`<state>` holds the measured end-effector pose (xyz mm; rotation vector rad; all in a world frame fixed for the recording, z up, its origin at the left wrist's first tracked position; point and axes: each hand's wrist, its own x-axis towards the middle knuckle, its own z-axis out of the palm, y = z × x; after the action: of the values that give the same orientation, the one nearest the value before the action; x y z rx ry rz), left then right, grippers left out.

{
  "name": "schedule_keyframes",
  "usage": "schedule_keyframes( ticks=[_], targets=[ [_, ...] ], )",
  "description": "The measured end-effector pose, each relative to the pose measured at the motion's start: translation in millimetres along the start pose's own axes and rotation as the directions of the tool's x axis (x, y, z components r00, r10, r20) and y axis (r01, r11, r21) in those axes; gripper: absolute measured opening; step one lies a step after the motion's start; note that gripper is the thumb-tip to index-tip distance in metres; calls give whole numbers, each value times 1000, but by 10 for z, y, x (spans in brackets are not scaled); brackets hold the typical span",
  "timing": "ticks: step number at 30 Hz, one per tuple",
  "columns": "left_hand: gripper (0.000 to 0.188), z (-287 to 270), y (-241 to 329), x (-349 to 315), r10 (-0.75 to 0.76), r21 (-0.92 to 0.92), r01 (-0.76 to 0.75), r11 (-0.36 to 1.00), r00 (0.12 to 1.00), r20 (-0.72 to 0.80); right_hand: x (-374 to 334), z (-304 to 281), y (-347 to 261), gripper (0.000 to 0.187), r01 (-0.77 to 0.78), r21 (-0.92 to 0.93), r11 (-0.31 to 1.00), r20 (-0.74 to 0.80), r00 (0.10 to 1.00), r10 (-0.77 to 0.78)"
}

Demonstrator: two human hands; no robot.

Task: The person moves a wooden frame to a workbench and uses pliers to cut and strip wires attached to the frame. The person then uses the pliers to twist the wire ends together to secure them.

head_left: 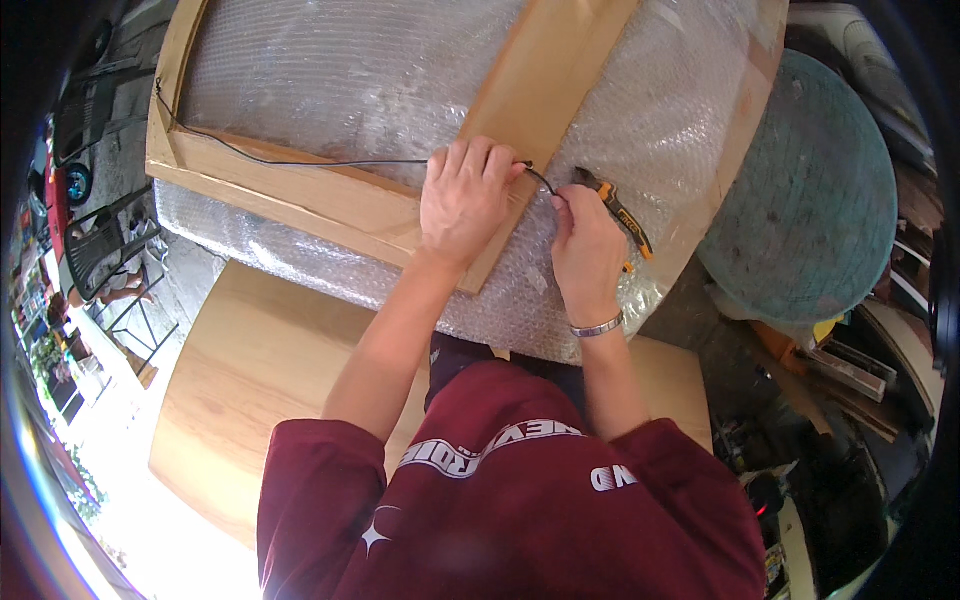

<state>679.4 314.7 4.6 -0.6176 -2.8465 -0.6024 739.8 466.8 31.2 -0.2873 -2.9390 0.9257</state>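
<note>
A thin black cable (pixel 300 162) runs from the far left corner of a wooden frame (pixel 290 200) across to my hands. My left hand (pixel 465 200) rests over the frame where a wide board (pixel 545 70) meets it, its fingers closed on the cable. Just to the right, my right hand (pixel 588 240) pinches the cable's end part between thumb and finger. A short stretch of cable bends between the two hands. Beside my right hand lie pliers (pixel 625 215) with black and orange handles, on the bubble wrap (pixel 660 120) under the frame.
A round greenish tabletop (pixel 805 190) stands at the right, with stacked boards (pixel 850 375) by it. Below the wrapped surface is a pale wooden panel (pixel 260 370). Dark chairs (pixel 105 245) stand on the floor at the left.
</note>
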Motion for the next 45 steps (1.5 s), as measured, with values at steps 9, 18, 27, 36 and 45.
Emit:
schedule_keyframes(
  ticks=[9, 18, 27, 36, 45],
  targets=[
    [14, 14, -6, 24, -30, -67, 28, 997, 999, -30, 736, -397, 453, 10, 627, -183, 758, 249, 775, -581],
    [17, 19, -13, 43, -9, -33, 8, 999, 1000, -17, -11, -62, -89, 6, 65, 29, 997, 62, 996, -67],
    [15, 15, 8, 70, -43, 6, 43, 999, 999, 5, 199, 13, -127, 21, -244, 294, 924, 167, 965, 201],
    [15, -18, -65, 104, -66, -172, 61, 983, 998, -22, -102, 201, -240, 18, -509, 538, 672, 364, 859, 360],
    [14, -54, -68, 115, -60, -222, 59, 973, 998, -1, -183, 125, -215, 21, -687, 713, -137, 690, 654, 310]
  ],
)
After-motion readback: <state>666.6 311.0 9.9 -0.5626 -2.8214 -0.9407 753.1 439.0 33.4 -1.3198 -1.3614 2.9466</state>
